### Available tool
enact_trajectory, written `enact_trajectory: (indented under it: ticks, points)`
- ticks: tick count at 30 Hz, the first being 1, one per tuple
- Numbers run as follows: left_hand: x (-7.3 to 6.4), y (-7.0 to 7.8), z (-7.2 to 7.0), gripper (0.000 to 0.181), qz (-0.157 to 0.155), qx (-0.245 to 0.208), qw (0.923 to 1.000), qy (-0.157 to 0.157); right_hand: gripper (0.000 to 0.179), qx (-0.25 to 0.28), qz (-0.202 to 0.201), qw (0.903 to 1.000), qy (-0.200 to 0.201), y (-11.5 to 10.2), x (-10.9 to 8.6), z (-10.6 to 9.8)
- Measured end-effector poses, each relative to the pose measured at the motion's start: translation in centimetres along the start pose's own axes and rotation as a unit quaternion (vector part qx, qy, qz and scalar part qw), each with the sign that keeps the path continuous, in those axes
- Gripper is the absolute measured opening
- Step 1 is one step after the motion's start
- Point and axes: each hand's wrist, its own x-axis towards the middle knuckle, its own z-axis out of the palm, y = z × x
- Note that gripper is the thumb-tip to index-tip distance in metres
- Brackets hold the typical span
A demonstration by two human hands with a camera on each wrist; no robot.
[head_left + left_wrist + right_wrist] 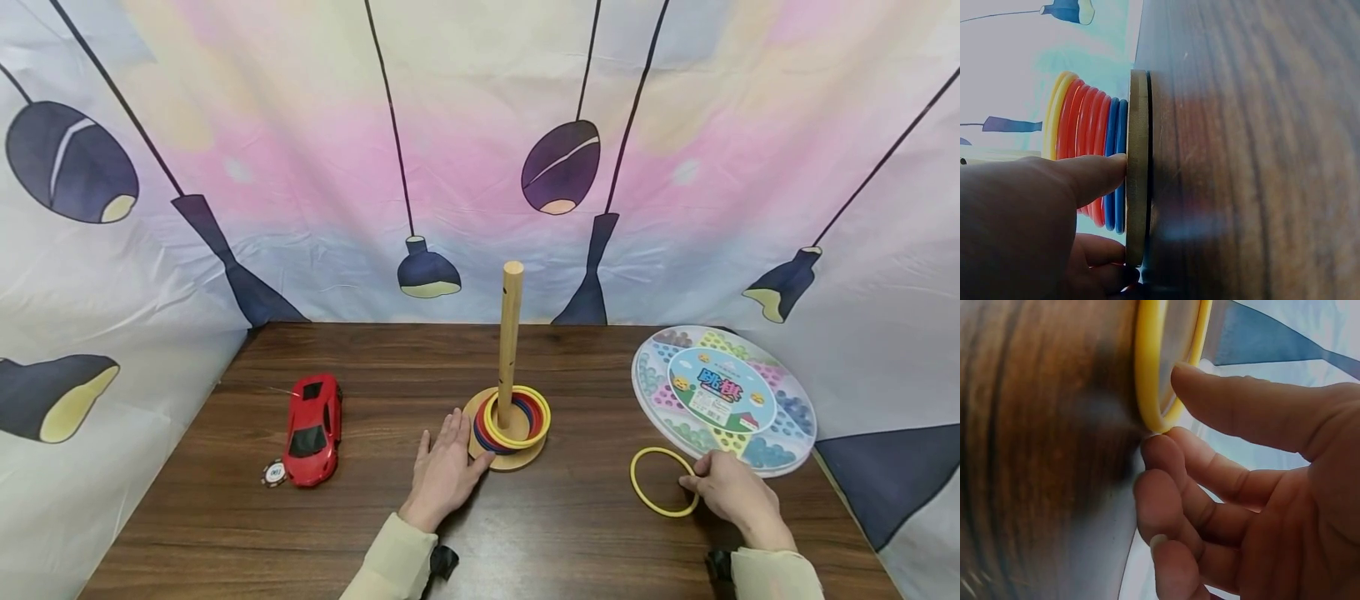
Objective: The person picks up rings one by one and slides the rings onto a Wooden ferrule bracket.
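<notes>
My right hand pinches a thin yellow ring between thumb and fingertips, over the right part of the table. The ring's face shows in the head view, and its rim also appears in the right wrist view. Left of it, a tall wooden peg rises from a round wooden base. Around the peg lie yellow rings on top, several red rings below and blue rings lowest. My left hand rests at the base's left edge with fingers extended, its thumb touching the base.
A red toy car stands on the left of the wooden table, beside a small round chip. A round, colourful board-game box lies at the back right, just beyond my right hand. A printed cloth hangs behind the table.
</notes>
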Motion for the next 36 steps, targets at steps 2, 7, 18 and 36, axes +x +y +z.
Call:
enact_trajectory:
  ticks: [2, 7, 18, 36]
  points:
    - [0.0, 0.0, 0.0, 0.076, 0.0, 0.0, 1.0, 0.0, 0.029, 0.002, 0.001, 1.0, 0.0, 0.0, 0.1, 0.1]
    - [0.0, -0.1, 0.0, 0.076, 0.001, 0.0, 1.0, -0.001, 0.024, 0.001, -0.003, 1.0, 0.001, -0.1, 0.1, 0.3]
    - [0.0, 0.0, 0.0, 0.076, 0.001, 0.001, 1.0, -0.001, 0.014, 0.021, -0.017, 0.9995, 0.013, -0.3, 0.2, 0.7]
    - [0.0, 0.0, -0.1, 0.076, -0.004, -0.002, 1.0, -0.003, 0.018, 0.165, -0.054, 0.9843, 0.029, -0.7, 0.3, 1.1]
